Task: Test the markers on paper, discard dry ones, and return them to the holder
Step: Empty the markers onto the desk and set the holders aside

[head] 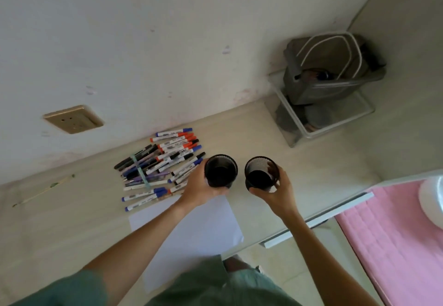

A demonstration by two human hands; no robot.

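Black mesh pen holder, left [221, 170]: round, upright, mouth toward the camera, nothing visible inside. Gripped by the left hand [201, 187], fingers curled round its near and left wall. Stands at the far edge of the paper, just right of the marker pile.

Black mesh pen holder, right [261, 173]: same type, tilted slightly, interior dark, contents cannot be told. Gripped by the right hand [275, 194], thumb on the near side, fingers wrapped round the right wall. Just beside the first holder, not touching it.

Markers, loose pile [161, 161]: many, lying flat on the desk between the wall and the paper. White barrels with blue, red and black caps; several dark or purple pens mixed in at the left. One pale green strip lies across the heap. Two blue-capped markers at the near edge lie against the paper's far corner.

White paper sheet [191, 231]: flat on the desk, unmarked where visible, partly covered by the left forearm.

Pale wood-grain desk [72, 221]: set against a white wall.

Beige wall socket [73, 119]: above the desk, left of the pile.

Grey bag with white handles [330, 65]: sits in a wire rack [299, 125] at the desk's far right corner.

Pink cloth [393, 233]: lower right, beyond the desk edge.

Green sleeves: bottom of view.
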